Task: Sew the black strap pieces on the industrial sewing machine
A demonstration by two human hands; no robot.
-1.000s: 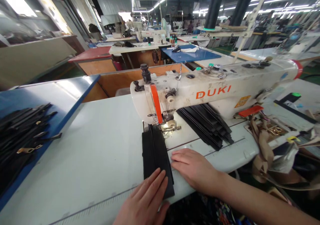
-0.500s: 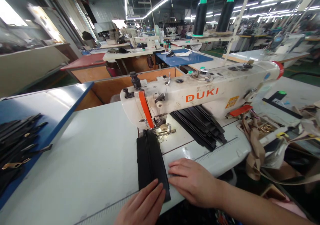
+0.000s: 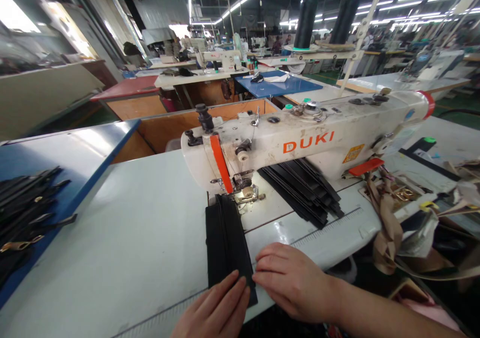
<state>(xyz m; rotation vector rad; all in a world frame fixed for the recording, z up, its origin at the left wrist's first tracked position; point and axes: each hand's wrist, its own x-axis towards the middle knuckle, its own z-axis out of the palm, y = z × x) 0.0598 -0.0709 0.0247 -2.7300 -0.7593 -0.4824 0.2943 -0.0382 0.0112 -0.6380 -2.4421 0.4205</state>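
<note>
A black fabric strip (image 3: 219,248) with a raised lengthwise ridge lies on the sewing machine table, its far end under the needle area of the white sewing machine (image 3: 262,143). My left hand (image 3: 219,305) rests on the strip's near end, fingers stretched out flat. At the right edge of that end is my right hand (image 3: 290,278), fingers bent and drawn together at the fabric edge; its thumb is hidden. Beneath the machine arm, a fanned stack of black strips (image 3: 303,188) lies to the right of the needle.
Black zipper pieces (image 3: 30,218) with gold pulls are piled on a blue table (image 3: 90,148) at left. Tan straps (image 3: 386,228) and a tray with metal rings (image 3: 405,194) sit at right. Thread cones (image 3: 305,23) stand behind the machine. A printed ruler (image 3: 161,315) runs along the table's front.
The fingers of my right hand have come closer together at the strip's edge. My left hand stays on the fabric, and the view has shifted slightly.
</note>
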